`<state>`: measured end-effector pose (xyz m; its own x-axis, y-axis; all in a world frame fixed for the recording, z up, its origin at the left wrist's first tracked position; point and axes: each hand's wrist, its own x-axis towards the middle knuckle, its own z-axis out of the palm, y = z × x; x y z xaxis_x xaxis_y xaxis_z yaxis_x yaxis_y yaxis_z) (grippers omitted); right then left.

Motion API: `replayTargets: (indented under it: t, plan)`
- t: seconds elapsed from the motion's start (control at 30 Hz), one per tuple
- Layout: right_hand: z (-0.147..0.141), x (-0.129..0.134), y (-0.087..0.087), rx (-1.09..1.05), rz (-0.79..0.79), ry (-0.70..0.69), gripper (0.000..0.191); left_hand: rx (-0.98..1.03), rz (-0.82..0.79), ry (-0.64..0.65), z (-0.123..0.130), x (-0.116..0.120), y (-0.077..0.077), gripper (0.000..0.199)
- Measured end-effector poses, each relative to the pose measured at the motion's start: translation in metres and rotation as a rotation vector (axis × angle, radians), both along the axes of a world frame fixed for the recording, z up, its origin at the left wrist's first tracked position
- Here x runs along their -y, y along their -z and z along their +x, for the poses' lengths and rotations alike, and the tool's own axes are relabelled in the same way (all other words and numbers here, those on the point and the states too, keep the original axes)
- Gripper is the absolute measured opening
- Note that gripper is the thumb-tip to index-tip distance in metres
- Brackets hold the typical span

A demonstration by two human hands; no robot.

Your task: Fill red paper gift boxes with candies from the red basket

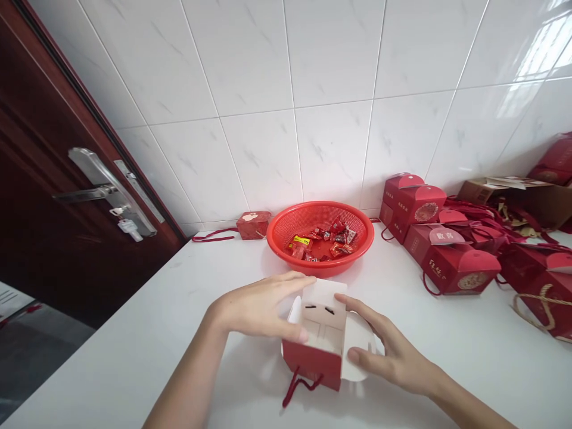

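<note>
A red cardboard gift box [313, 362] with a white inside stands on the white table in front of me, its top open and its flaps folded out. A dark red cord [295, 387] hangs from its front side. Two short dark marks show on the inside of the back panel. My left hand [263, 307] spans the box's left side, thumb at the front rim and fingers at the back panel. On the other side my right hand [384, 345] holds the box, its thumb against the right flap and its index finger at the back panel's edge.
Behind the box is a red plastic basket [279, 253] with wrapped sweets [339, 232]. A small red box [254, 225] with a ribbon lies left of it. Several closed red gift boxes [460, 262] and a brown carton [554, 202] crowd the right. A wooden door [49, 131] is at left.
</note>
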<state>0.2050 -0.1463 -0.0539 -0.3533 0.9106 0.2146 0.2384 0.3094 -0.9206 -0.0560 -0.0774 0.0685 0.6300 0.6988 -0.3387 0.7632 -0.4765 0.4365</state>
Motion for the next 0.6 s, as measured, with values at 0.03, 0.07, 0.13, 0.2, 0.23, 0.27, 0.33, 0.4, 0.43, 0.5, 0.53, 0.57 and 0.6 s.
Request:
replayTargets:
  t: [0.03,0.07,0.13,0.2,0.23,0.27,0.33,0.4,0.43,0.5,0.53,0.57,0.6]
  plan:
    - [-0.001,0.001,0.000,-0.003,-0.002,-0.003,0.071,-0.026,-0.025,0.000,-0.003,0.000,-0.001,0.098]
    - [-0.001,0.001,-0.001,-0.008,-0.008,-0.008,0.072,-0.048,-0.041,0.001,-0.005,-0.001,-0.001,0.105]
    - [-0.003,0.002,-0.001,-0.030,-0.019,-0.011,0.074,-0.064,-0.047,0.003,-0.008,-0.001,0.000,0.112]
    - [-0.003,0.001,0.000,-0.063,-0.032,-0.015,0.075,-0.040,-0.039,0.015,-0.007,-0.001,0.000,0.114]
    - [-0.003,0.001,0.001,-0.081,-0.041,-0.015,0.075,-0.024,-0.036,0.019,-0.007,-0.001,0.000,0.111]
    - [-0.003,0.000,0.002,-0.096,-0.050,-0.009,0.076,-0.012,-0.033,0.015,-0.006,-0.001,0.000,0.103]
    - [-0.002,-0.002,0.005,-0.108,-0.065,0.021,0.077,-0.009,-0.021,-0.021,-0.005,0.000,0.000,0.086]
    - [0.000,-0.005,0.006,-0.099,-0.072,0.071,0.077,0.004,0.029,-0.059,-0.003,0.000,0.002,0.080]
    - [0.001,-0.006,0.006,-0.091,-0.072,0.094,0.077,0.029,0.075,-0.059,-0.001,0.001,0.004,0.081]
    - [0.003,-0.007,0.004,-0.081,-0.065,0.135,0.076,0.110,0.189,-0.019,0.005,0.003,0.007,0.076]
    - [0.004,-0.008,0.003,-0.077,-0.058,0.153,0.076,0.157,0.242,0.014,0.008,0.004,0.009,0.069]
    - [0.004,-0.008,0.003,-0.074,-0.052,0.169,0.075,0.201,0.282,0.047,0.011,0.005,0.010,0.060]
    - [0.004,-0.007,0.002,-0.068,-0.047,0.185,0.074,0.233,0.304,0.073,0.014,0.006,0.010,0.052]
